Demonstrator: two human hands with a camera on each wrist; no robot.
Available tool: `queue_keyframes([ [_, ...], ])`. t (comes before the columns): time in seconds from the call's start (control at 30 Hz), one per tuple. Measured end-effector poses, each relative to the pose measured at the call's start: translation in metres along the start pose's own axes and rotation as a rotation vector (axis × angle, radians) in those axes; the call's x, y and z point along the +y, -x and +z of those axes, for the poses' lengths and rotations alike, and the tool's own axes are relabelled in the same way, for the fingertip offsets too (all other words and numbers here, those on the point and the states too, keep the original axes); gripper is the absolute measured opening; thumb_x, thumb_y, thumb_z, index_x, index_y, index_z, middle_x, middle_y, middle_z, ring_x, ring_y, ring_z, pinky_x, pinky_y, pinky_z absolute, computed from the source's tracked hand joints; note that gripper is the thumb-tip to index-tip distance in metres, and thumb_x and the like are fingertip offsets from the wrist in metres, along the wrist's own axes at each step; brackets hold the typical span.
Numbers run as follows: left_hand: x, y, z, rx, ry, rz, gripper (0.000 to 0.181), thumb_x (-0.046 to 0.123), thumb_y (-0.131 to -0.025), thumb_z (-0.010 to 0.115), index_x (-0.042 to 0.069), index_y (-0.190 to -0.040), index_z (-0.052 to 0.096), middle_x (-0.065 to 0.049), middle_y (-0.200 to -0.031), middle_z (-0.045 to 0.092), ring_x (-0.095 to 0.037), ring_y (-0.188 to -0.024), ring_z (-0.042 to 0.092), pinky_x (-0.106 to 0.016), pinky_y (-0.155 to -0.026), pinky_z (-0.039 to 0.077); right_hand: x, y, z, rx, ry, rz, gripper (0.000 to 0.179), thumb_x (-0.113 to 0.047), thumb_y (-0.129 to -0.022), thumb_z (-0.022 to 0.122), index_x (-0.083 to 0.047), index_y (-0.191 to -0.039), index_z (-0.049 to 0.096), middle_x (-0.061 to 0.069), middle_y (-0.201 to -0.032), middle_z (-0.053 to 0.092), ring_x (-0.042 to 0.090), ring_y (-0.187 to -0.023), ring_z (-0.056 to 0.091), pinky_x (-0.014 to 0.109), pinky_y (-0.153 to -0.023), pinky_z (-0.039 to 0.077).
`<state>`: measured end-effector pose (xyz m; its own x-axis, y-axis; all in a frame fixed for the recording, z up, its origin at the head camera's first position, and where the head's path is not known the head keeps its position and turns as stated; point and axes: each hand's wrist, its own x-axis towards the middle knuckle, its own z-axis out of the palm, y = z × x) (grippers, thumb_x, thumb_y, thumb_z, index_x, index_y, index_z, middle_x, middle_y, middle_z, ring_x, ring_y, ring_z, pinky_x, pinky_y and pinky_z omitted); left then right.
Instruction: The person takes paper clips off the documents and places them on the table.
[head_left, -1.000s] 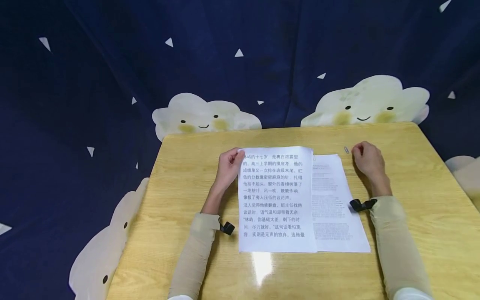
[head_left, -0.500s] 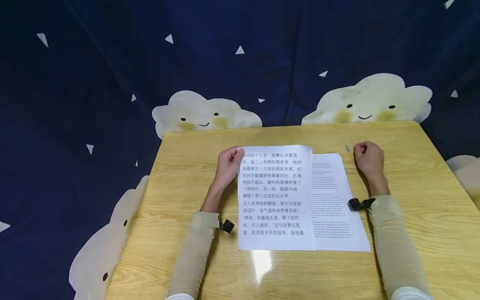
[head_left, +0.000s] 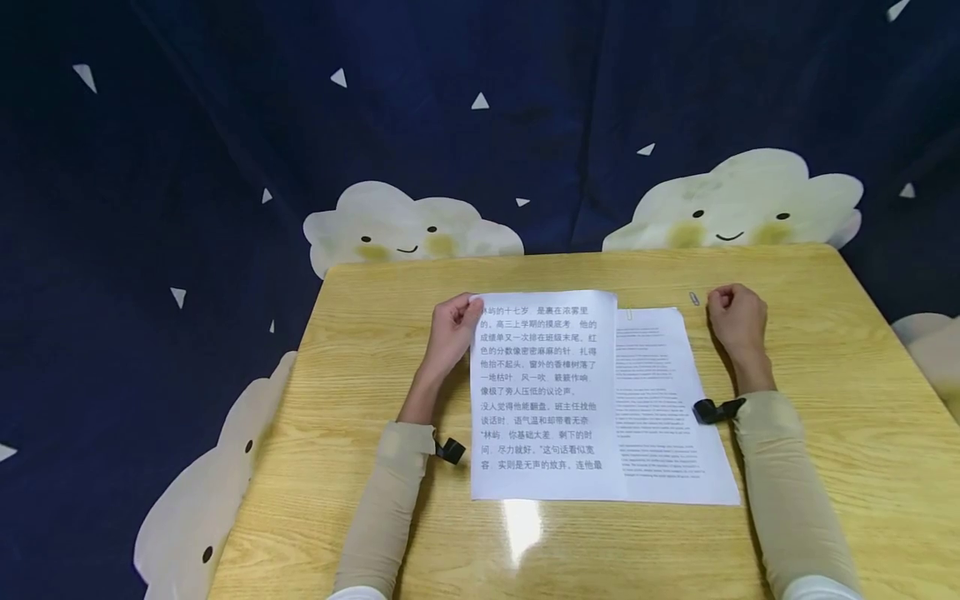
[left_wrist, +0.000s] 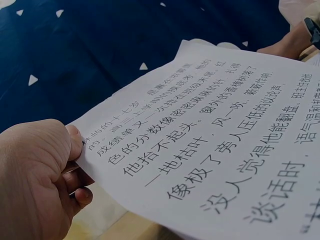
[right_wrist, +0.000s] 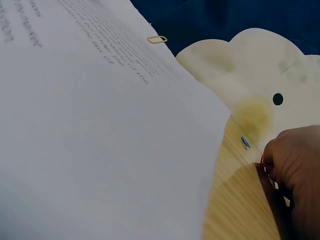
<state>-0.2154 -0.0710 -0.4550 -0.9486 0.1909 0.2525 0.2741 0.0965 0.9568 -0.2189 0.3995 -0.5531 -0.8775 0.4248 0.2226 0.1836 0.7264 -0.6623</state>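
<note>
Paper covers the middle of the desk [head_left: 352, 375]: a large-print sheet [head_left: 536, 396] of Chinese characters, its top left corner pinched by the left hand [head_left: 452, 327], thumb on the printed face. That grip is narrow, holding the sheet, and the left wrist view shows the corner lifted and the sheet sloping. To the right of the large-print sheet, and partly beneath it, is a small-print page [head_left: 663, 400], with a yellow paper clip [right_wrist: 157, 39] at its top edge. Further right of the large-print sheet, a blue paper clip [head_left: 693, 298] lies on the desk. Just past that clip, on the same side of the large-print sheet, is the right hand [head_left: 738, 318], its grip curled narrow. A red sliver [right_wrist: 262, 160] shows at that grip in the right wrist view, too small to identify; whether the hand holds it, I cannot tell. Beige sleeves [head_left: 386, 500] flank the large-print sheet, each with a black device [head_left: 452, 452] at the wrist. Behind the large-print sheet, past the desk, hangs a navy curtain [head_left: 450, 50] with white triangles [head_left: 480, 102] and smiling clouds [head_left: 397, 221].
</note>
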Motion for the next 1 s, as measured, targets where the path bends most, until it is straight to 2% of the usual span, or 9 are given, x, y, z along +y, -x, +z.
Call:
queue_keyframes([
  [0.4,-0.001,0.001,-0.002,0.03,-0.017,-0.021,0.021,-0.001,-0.105,0.057,-0.013,-0.092,0.069,-0.025,-0.07,0.06,-0.022,-0.057,0.049,-0.019,-0.053,0.038,0.0,0.002,0.0,0.0,-0.019,0.014,0.035,-0.019,-0.106,0.049,0.011,-0.114,0.064,0.027,-0.1,0.062,0.037,-0.088,0.056,0.038,-0.074,0.041],
  [0.63,-0.002,0.002,-0.003,0.017,-0.001,-0.019,0.022,-0.001,-0.105,0.057,-0.015,-0.093,0.069,-0.027,-0.071,0.06,-0.029,-0.058,0.05,-0.019,-0.053,0.039,0.002,0.002,-0.001,-0.008,-0.024,0.02,0.035,-0.02,-0.107,0.048,0.01,-0.115,0.064,0.026,-0.099,0.061,0.035,-0.088,0.055,0.037,-0.072,0.04],
  [0.87,-0.039,-0.007,-0.008,0.031,-0.002,-0.001,0.024,0.007,-0.106,0.059,-0.008,-0.091,0.071,-0.008,-0.067,0.061,-0.013,-0.055,0.051,-0.02,-0.05,0.039,0.001,0.003,-0.001,-0.002,-0.015,0.011,0.039,-0.02,-0.109,0.043,0.012,-0.116,0.063,0.028,-0.1,0.061,0.039,-0.09,0.055,0.044,-0.074,0.04],
  [1.0,-0.039,-0.009,-0.01,0.03,0.013,-0.02,0.023,0.004,-0.106,0.058,-0.012,-0.094,0.071,-0.015,-0.069,0.063,-0.013,-0.055,0.053,-0.019,-0.051,0.039,0.0,0.003,0.0,-0.012,-0.014,0.021,0.042,-0.019,-0.11,0.038,0.013,-0.12,0.062,0.03,-0.105,0.061,0.042,-0.095,0.056,0.05,-0.079,0.042],
])
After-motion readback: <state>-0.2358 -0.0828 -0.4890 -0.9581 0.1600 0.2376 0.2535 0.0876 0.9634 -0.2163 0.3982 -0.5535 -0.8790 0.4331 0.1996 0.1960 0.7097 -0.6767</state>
